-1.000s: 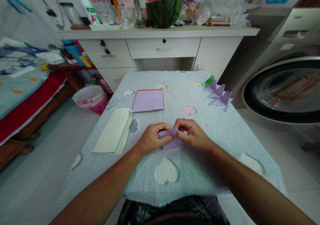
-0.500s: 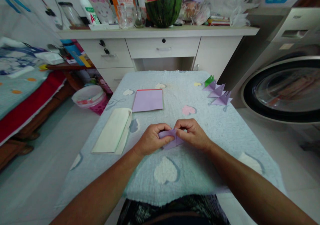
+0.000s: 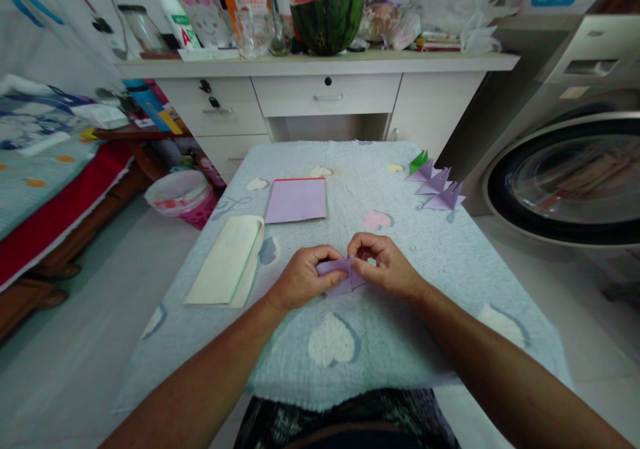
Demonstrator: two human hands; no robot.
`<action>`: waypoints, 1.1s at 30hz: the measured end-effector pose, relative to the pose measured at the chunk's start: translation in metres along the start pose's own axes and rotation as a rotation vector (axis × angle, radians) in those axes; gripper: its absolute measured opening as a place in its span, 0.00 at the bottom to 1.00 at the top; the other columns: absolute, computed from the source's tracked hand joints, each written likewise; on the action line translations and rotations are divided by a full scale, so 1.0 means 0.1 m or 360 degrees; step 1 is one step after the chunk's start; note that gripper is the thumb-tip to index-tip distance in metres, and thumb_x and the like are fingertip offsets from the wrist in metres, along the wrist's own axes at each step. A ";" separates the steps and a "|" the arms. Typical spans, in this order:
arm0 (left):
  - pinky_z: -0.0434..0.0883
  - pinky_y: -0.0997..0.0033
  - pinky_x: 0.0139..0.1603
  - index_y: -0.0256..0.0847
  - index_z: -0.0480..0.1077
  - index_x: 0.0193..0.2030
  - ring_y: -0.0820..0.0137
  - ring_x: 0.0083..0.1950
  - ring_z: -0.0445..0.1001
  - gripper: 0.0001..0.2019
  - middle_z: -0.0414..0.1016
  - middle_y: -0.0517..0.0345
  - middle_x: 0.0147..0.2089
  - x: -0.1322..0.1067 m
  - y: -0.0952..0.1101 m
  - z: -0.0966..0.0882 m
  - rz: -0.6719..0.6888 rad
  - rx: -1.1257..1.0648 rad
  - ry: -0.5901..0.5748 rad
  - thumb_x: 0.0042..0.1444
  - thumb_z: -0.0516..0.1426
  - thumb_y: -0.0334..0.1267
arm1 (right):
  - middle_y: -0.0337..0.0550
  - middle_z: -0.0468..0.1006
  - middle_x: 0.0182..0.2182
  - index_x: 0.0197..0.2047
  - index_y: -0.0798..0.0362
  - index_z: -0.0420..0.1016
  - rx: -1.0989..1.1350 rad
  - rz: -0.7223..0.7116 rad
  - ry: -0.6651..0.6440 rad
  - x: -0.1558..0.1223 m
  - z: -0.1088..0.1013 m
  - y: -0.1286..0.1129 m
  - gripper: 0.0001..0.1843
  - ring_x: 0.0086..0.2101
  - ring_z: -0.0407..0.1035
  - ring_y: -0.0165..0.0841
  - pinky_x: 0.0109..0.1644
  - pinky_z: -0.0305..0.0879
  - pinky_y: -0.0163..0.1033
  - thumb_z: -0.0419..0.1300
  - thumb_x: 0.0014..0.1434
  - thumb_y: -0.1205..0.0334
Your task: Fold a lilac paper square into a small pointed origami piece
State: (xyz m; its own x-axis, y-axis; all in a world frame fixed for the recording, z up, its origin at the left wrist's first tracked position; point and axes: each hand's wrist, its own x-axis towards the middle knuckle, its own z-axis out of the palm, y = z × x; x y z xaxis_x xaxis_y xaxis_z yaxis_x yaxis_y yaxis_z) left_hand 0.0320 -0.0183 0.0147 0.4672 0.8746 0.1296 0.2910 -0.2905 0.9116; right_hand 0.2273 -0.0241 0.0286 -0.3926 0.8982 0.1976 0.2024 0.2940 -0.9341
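Note:
A small piece of folded purple paper (image 3: 341, 287) is pinched between both hands, low over the middle of the table. My left hand (image 3: 305, 277) grips its left part, thumb lying across the front. With thumb and forefinger, my right hand (image 3: 386, 262) pinches the paper's upper edge near its centre. Fingers hide part of the folds. Beyond the left hand lies a stack of square purple paper (image 3: 296, 201) with red and green edges showing. Several folded purple pieces (image 3: 434, 180) with pointed tips stand at the far right, a green one (image 3: 419, 161) behind them.
A folded cream sheet (image 3: 223, 262) lies on the table's left side. The patterned tablecloth (image 3: 400, 349) covers the table. Behind stands a white cabinet (image 3: 327, 92) with a cut watermelon (image 3: 327, 22) on top. A washing machine (image 3: 570, 162) is at right, a pink bin (image 3: 193, 206) at left.
The right hand's fingertips have shifted very slightly up and left along the paper's upper edge. Both hands keep their pinch, and everything else stays put.

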 end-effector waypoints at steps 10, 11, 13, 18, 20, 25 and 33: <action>0.66 0.75 0.36 0.37 0.74 0.32 0.73 0.32 0.71 0.03 0.75 0.61 0.30 0.01 0.01 0.01 0.0049 0.0079 -0.0036 0.51 0.61 0.34 | 0.34 0.64 0.21 0.26 0.54 0.67 0.0040 -0.0037 -0.0002 -0.02 0.01 0.00 0.08 0.24 0.58 0.26 0.29 0.54 0.33 0.55 0.55 0.63; 0.66 0.75 0.36 0.37 0.74 0.32 0.73 0.32 0.71 0.03 0.75 0.61 0.30 0.01 0.01 0.01 0.0048 0.0092 -0.0034 0.51 0.61 0.34 | 0.34 0.63 0.21 0.25 0.54 0.66 0.0039 -0.0022 0.0007 -0.02 0.01 0.00 0.10 0.24 0.57 0.26 0.29 0.53 0.33 0.54 0.57 0.61; 0.66 0.75 0.35 0.37 0.74 0.32 0.73 0.31 0.71 0.03 0.75 0.61 0.29 0.01 0.01 0.01 0.0039 0.0106 -0.0022 0.50 0.61 0.34 | 0.34 0.62 0.20 0.24 0.54 0.65 0.0055 0.0014 0.0042 -0.02 0.01 0.00 0.16 0.24 0.57 0.26 0.29 0.54 0.34 0.53 0.61 0.57; 0.64 0.76 0.32 0.37 0.73 0.32 0.74 0.30 0.68 0.05 0.73 0.62 0.29 0.01 -0.01 -0.01 0.0017 -0.0010 0.0047 0.50 0.62 0.36 | 0.38 0.68 0.26 0.33 0.54 0.71 0.0262 0.0022 0.0161 -0.02 -0.01 0.02 0.19 0.26 0.62 0.28 0.31 0.59 0.35 0.51 0.65 0.49; 0.64 0.77 0.32 0.37 0.73 0.32 0.74 0.30 0.68 0.06 0.72 0.62 0.29 0.01 -0.02 -0.01 0.0014 -0.0062 0.0101 0.50 0.63 0.37 | 0.39 0.69 0.28 0.37 0.54 0.71 0.0306 0.0029 0.0135 -0.02 -0.02 0.02 0.17 0.28 0.63 0.28 0.31 0.59 0.34 0.52 0.65 0.49; 0.65 0.76 0.33 0.37 0.72 0.34 0.74 0.31 0.68 0.09 0.71 0.62 0.30 0.01 -0.07 -0.02 0.0022 -0.0165 0.0279 0.50 0.64 0.40 | 0.38 0.69 0.31 0.40 0.52 0.68 0.0075 0.0035 -0.0034 0.00 0.02 0.01 0.14 0.32 0.63 0.30 0.35 0.60 0.34 0.64 0.55 0.54; 0.68 0.74 0.39 0.38 0.71 0.43 0.70 0.37 0.71 0.17 0.73 0.58 0.36 0.01 -0.05 -0.05 0.0020 -0.0277 0.0321 0.49 0.65 0.43 | 0.35 0.67 0.28 0.36 0.53 0.68 -0.0108 0.0012 -0.0067 0.03 0.06 0.10 0.06 0.29 0.60 0.28 0.33 0.56 0.33 0.59 0.59 0.60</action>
State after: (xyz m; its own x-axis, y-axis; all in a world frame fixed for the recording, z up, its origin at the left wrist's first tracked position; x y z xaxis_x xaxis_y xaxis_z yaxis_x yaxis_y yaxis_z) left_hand 0.0273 -0.0141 0.0121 0.2892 0.9360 0.2007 0.1303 -0.2462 0.9604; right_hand 0.2226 -0.0208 0.0178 -0.4282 0.8862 0.1768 0.2650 0.3102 -0.9130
